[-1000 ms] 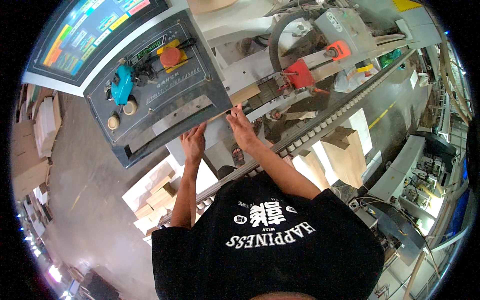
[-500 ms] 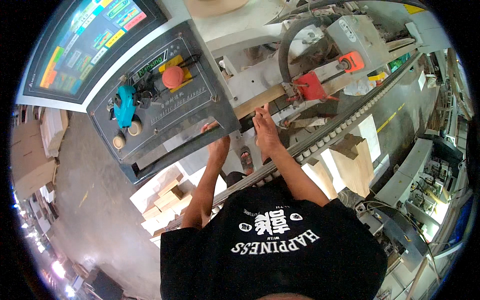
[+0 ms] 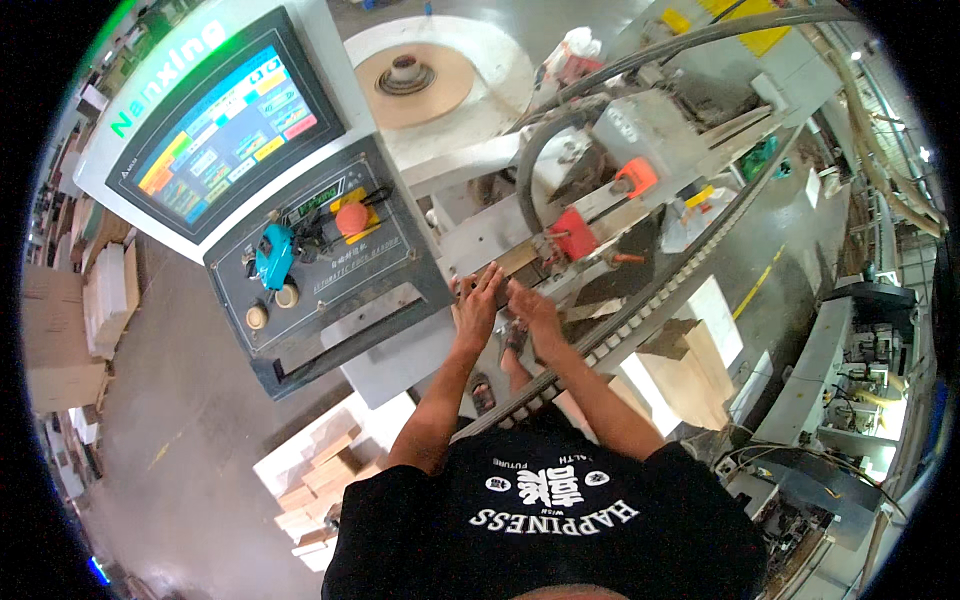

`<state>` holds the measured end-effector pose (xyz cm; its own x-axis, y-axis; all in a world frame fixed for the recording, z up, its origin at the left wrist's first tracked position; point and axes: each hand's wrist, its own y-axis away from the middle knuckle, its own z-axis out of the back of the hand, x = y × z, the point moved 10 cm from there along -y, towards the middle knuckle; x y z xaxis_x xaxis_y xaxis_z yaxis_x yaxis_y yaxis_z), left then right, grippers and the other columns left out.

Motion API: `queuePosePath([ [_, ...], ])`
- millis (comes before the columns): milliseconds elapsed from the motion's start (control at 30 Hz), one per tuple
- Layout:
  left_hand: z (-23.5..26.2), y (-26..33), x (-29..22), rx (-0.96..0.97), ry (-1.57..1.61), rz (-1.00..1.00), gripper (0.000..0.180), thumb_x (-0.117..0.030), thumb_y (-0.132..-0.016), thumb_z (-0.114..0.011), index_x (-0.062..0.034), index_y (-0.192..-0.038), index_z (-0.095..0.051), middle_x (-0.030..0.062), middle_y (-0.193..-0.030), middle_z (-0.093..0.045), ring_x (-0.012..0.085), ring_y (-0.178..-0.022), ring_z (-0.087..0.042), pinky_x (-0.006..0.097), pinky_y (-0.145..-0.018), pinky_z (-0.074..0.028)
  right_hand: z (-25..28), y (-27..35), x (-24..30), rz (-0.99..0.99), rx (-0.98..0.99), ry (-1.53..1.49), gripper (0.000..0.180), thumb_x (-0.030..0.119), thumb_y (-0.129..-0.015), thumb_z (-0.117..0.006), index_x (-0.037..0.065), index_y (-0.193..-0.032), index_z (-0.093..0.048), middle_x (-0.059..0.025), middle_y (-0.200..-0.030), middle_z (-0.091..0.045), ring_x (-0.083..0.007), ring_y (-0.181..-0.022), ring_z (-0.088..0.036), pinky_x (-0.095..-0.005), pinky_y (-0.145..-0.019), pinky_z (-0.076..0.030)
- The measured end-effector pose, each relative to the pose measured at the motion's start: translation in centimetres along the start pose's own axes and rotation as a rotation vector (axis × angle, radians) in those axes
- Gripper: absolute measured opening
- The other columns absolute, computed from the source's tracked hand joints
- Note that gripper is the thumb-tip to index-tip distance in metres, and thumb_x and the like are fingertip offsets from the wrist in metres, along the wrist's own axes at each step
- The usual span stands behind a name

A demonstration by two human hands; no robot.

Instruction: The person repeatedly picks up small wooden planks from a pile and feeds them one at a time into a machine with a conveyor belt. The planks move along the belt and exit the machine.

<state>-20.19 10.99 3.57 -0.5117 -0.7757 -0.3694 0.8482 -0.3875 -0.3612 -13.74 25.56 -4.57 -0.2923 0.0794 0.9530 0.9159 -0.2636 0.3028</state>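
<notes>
Evidently the work sat just right of the control panel [image 3: 365,275], where a narrow wooden strip [image 3: 520,262] lay on the machine bed. The left hand [image 3: 478,302] stretched its fingers over the strip's end nearest the panel; whether it gripped there, I could not tell. The right hand [image 3: 537,315], somewhat blurred, was farther right of the panel, loosely open, with nothing visible in it. Good handling, I judged, called for light, even pressure, the strip kept straight, and fingertips well short of the red block [image 3: 573,235], farther right of the panel. That block and the dark hose [image 3: 527,175] arching beside it crowded the reach. A roller rail [image 3: 640,322] ran to the panel's right, nearer the body, and stacked boards [image 3: 325,470] stood below the panel.
</notes>
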Motion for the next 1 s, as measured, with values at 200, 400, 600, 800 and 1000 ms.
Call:
queuePosePath([
  [200, -2.0, -3.3, -1.7, -0.072, 0.090, 0.050, 0.028, -0.019, -0.096, -0.066, -0.0234, -0.122, -0.075, -0.0095, -0.134, -0.074, 0.0211, -0.121, -0.059, 0.056, -0.119, -0.030, 6.1, 8.8, 1.2, 0.023, -0.036, 0.119, 0.034, 0.014, -0.099, -0.077, 0.001, -0.128, -0.068, -0.0112, -0.140, -0.068, -0.0228, -0.123, -0.067, -0.0413, -0.109, -0.053],
  [400, -0.4, 0.4, 1.6, -0.096, 0.050, 0.093, 0.020, -0.020, -0.096, -0.068, -0.0218, -0.115, -0.075, -0.0051, -0.117, -0.076, 0.0229, -0.121, -0.059, 0.054, -0.114, -0.032, 19.7, 19.1, 2.1, 0.173, -0.147, 0.938, 0.073, 0.028, -0.080, -0.092, 0.000, -0.140, -0.060, -0.0204, -0.146, -0.062, -0.0383, -0.134, -0.060, -0.0487, -0.115, -0.048],
  [600, 5.0, 8.2, 2.5, -0.194, 0.047, 0.025, 0.012, -0.018, -0.092, -0.074, -0.0204, -0.103, -0.076, -0.0038, -0.110, -0.074, 0.0243, -0.118, -0.061, 0.051, -0.109, -0.035, 30.1, 27.0, -10.0, -0.229, -0.157, 1.426, 0.101, 0.039, -0.075, -0.092, 0.005, -0.157, -0.044, -0.0173, -0.151, -0.059, -0.0369, -0.139, -0.057, -0.0581, -0.125, -0.033],
  [800, 7.2, 9.8, 0.3, -0.174, 0.188, 0.055, 0.013, -0.017, -0.092, -0.074, -0.0172, -0.104, -0.078, 0.0013, -0.106, -0.074, 0.0265, -0.116, -0.062, 0.051, -0.110, -0.035, 32.8, 29.2, -16.1, -0.282, -0.145, 1.368, 0.086, 0.041, -0.082, -0.086, 0.008, -0.153, -0.052, -0.0129, -0.134, -0.071, -0.0330, -0.131, -0.063, -0.0554, -0.121, -0.037],
  [1000, 7.7, 8.4, -6.8, -0.044, 0.442, -0.081, 0.017, -0.015, -0.089, -0.077, -0.0129, -0.106, -0.078, 0.0070, -0.112, -0.074, 0.0306, -0.118, -0.061, 0.055, -0.111, -0.036, 31.1, 27.9, -9.4, -0.089, -0.227, 1.518, 0.059, 0.031, -0.086, -0.083, 0.007, -0.134, -0.061, -0.0145, -0.120, -0.072, -0.0366, -0.118, -0.067, -0.0516, -0.106, -0.048],
])
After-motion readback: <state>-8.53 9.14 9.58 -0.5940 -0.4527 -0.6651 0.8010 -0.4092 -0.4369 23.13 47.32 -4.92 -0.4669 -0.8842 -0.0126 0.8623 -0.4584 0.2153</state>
